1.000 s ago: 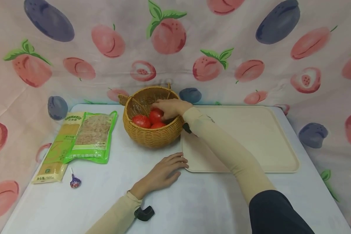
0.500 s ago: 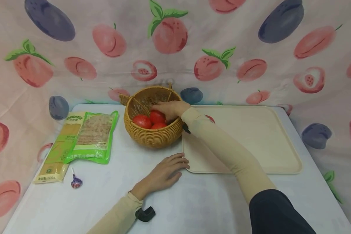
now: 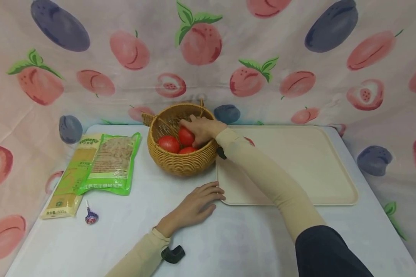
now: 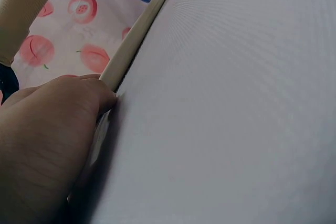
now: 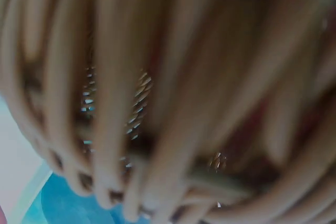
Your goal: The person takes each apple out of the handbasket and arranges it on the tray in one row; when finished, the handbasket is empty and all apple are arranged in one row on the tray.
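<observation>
A brown wicker basket stands at the back of the table with several shiny round red fruits, such as the left one, inside. My right hand reaches over its right side, curled round the upper red fruit; some fingers are hidden in the basket. In the right wrist view the basket's weave fills most of the picture, blurred. My left hand lies with fingers stretched, its fingertips at the near left corner of a cream tray. The tray's edge also shows beyond that hand in the left wrist view.
Two food packets lie at the left: a long yellow one under a green-edged one. A purple-wrapped lollipop lies in front of them. A fruit-printed cloth hangs behind the table. A small red mark shows beyond my right sleeve.
In the basket, one finger of my right hand has lifted and spread while the hand stays at the upper red fruit. My left hand has stayed at the tray corner.
</observation>
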{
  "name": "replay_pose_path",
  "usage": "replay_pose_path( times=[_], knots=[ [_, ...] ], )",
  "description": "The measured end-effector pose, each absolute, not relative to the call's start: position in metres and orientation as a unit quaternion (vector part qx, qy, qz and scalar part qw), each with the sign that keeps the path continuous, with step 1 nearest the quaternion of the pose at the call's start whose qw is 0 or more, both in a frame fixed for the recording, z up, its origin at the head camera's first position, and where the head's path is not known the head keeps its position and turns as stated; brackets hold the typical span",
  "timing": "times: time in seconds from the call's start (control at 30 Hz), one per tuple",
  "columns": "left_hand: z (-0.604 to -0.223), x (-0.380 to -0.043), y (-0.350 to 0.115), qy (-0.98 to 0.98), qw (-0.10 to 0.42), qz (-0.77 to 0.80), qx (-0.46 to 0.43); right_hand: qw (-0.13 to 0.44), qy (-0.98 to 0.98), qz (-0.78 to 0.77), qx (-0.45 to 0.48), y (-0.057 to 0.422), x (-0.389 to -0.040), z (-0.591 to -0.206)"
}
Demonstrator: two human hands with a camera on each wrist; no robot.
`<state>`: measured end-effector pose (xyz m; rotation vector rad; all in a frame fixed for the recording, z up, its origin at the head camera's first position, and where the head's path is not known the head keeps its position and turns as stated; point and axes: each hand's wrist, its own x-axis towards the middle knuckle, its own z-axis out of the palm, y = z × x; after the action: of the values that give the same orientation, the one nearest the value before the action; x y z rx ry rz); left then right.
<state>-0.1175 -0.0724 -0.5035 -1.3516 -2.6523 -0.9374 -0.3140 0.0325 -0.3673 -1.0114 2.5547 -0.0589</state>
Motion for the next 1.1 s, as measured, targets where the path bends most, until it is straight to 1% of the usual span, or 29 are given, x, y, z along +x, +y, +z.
replay_pose_path(
  times=[0.27, 0.53, 0.73, 1.1],
  knots=[
    [-0.502, -0.118, -0.073, -0.849, 0.013, -0.303, -0.433, 0.139, 0.909, -0.050, -0.391, 0.032, -0.315, -0.368],
    [-0.503, -0.118, -0.073, -0.849, 0.006, -0.304, -0.432, 0.125, 0.898, -0.144, -0.396, 0.035, -0.314, -0.368],
    [-0.504, -0.118, -0.073, -0.850, 0.002, -0.301, -0.433, 0.097, 0.894, -0.193, -0.392, 0.039, -0.313, -0.368],
    [-0.505, -0.118, -0.073, -0.849, 0.012, -0.296, -0.437, 0.042, 0.888, -0.256, -0.381, 0.048, -0.307, -0.365]
  ],
)
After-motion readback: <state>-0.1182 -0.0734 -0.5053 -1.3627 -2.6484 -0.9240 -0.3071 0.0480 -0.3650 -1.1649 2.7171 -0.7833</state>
